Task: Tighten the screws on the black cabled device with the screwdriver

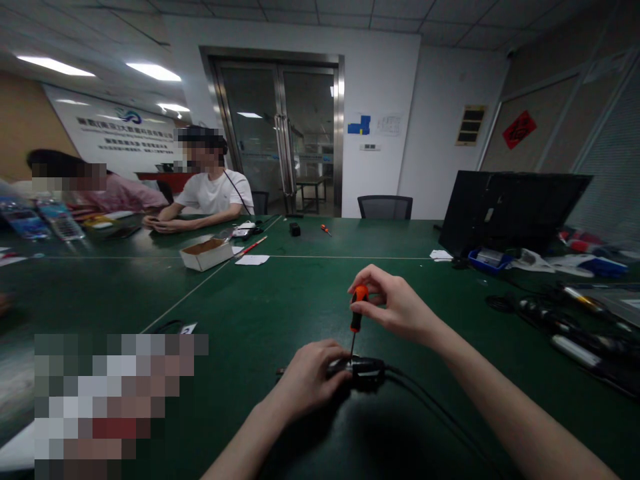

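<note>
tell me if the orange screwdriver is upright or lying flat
Upright. The screwdriver stands near vertical, its tip down on the small black device; the right hand pinches its handle top, the left hand steadies the device.

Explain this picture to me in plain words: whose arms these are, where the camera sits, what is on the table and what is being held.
The camera sits on a person's head, looking down at their own bare arms. The right hand pinches the orange top of a small screwdriver, standing upright with its tip on a small black device. The left hand grips that device on the green table; a black cable runs from it. Farther off lie a cardboard box, a black monitor and tools. Two other people sit at the far left.
</note>
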